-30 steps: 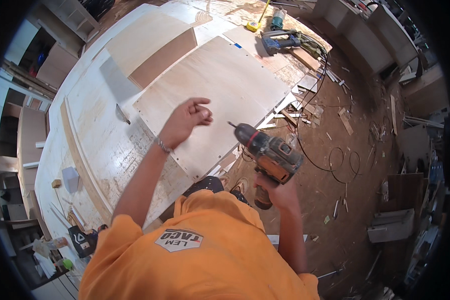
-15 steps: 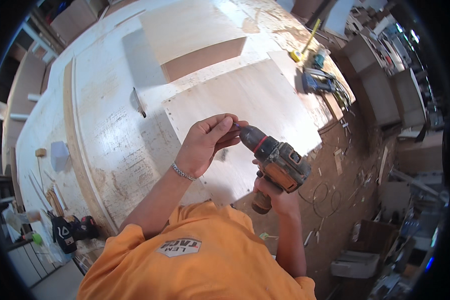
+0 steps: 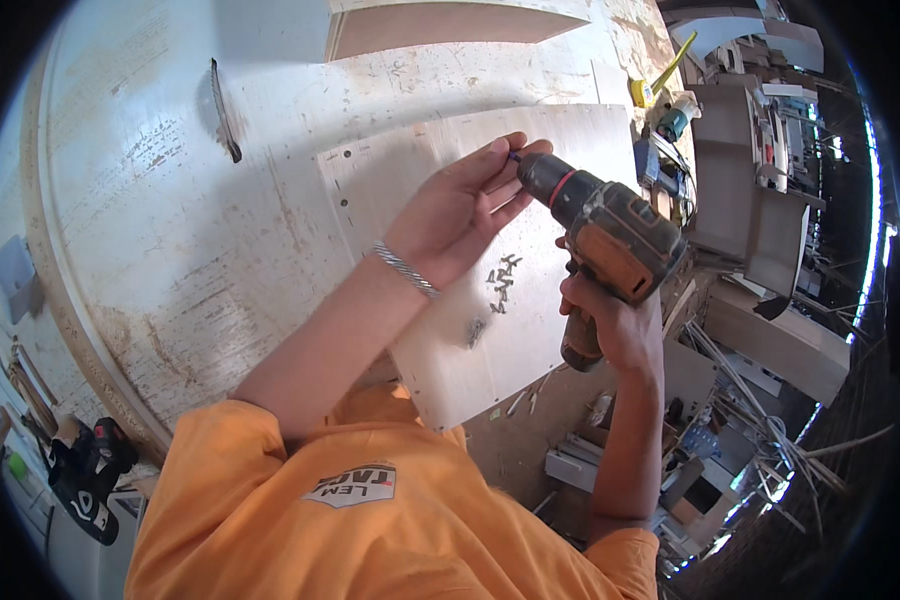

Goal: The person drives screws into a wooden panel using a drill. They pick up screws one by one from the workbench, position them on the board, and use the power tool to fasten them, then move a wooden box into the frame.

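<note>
My right hand [image 3: 610, 325] grips the handle of an orange and black cordless drill [image 3: 610, 235], held above a plywood panel [image 3: 450, 340]. My left hand [image 3: 465, 205] reaches to the drill's chuck, its fingertips pinched on a small screw at the bit tip [image 3: 515, 157]. A silver bracelet circles my left wrist. A small heap of screws [image 3: 500, 280] lies on the panel below the drill, with one more [image 3: 475, 330] apart from it.
The panel lies on a large pale workbench [image 3: 170, 220]. A dark strip [image 3: 225, 125] lies on the bench. A wood board [image 3: 450, 25] sits at the back. Tools [image 3: 670, 115], wood boxes [image 3: 760, 210] and scrap crowd the right side. A black and red tool [image 3: 80, 470] sits lower left.
The view has closed in on the panel. My left hand moved from the panel to the drill's tip and now pinches a screw there. The drill rose toward the middle.
</note>
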`<state>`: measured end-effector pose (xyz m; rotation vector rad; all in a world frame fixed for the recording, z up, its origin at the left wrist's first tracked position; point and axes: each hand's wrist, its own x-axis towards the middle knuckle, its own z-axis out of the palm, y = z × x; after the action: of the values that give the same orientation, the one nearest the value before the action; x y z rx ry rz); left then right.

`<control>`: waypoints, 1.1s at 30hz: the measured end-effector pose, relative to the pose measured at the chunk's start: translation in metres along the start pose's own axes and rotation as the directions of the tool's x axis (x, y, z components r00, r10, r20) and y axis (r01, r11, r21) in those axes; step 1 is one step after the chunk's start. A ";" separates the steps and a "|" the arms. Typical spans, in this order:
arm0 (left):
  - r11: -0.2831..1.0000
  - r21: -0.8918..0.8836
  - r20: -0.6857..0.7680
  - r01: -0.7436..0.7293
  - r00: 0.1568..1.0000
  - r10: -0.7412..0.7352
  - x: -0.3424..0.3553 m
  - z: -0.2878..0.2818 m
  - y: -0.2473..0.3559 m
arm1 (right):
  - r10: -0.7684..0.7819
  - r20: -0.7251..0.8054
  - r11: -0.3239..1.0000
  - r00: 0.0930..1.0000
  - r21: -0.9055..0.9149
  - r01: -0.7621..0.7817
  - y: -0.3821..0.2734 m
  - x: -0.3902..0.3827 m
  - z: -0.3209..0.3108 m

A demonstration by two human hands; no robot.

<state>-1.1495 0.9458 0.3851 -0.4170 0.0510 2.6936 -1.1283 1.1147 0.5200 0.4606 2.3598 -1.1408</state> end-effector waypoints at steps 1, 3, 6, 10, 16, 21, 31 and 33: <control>0.996 -0.078 -0.058 -0.036 0.998 0.031 0.007 0.006 -0.005 | -0.047 -0.020 0.999 0.999 0.027 0.047 -0.006 0.008 0.005; 0.983 -0.164 -0.126 -0.083 0.990 0.062 0.015 0.007 -0.008 | -0.009 0.013 0.995 1.000 -0.097 0.010 -0.024 0.022 0.006; 0.976 -0.171 -0.161 -0.133 0.981 0.105 0.020 0.004 -0.009 | -0.004 0.038 0.969 0.999 -0.248 0.013 -0.040 0.040 0.005; 0.945 -0.251 -0.167 -0.211 0.971 0.172 0.023 0.004 -0.007 | 0.024 0.034 0.923 0.999 -0.384 -0.009 -0.060 0.052 0.011; 0.922 -0.322 -0.175 -0.216 0.970 0.166 0.023 0.006 -0.007 | 0.052 0.022 0.822 0.998 -0.569 -0.031 -0.092 0.056 0.015; 0.907 -0.333 -0.179 -0.257 0.962 0.207 0.026 0.007 -0.008 | 0.088 0.026 0.752 0.996 -0.657 -0.050 -0.112 0.064 0.018; 0.993 -0.114 -0.167 0.013 0.985 -0.032 -0.027 0.014 -0.053 | 0.127 0.125 0.693 0.984 -0.721 0.003 -0.120 0.074 0.017; 0.999 0.050 -0.118 0.021 0.993 -0.015 -0.036 0.015 -0.054 | 0.113 0.111 0.691 0.987 -0.723 0.002 -0.117 0.075 0.019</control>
<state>-1.1007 0.9823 0.4111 -0.5578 0.1488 2.6410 -1.2421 1.0369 0.5434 0.1457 2.3977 -0.1269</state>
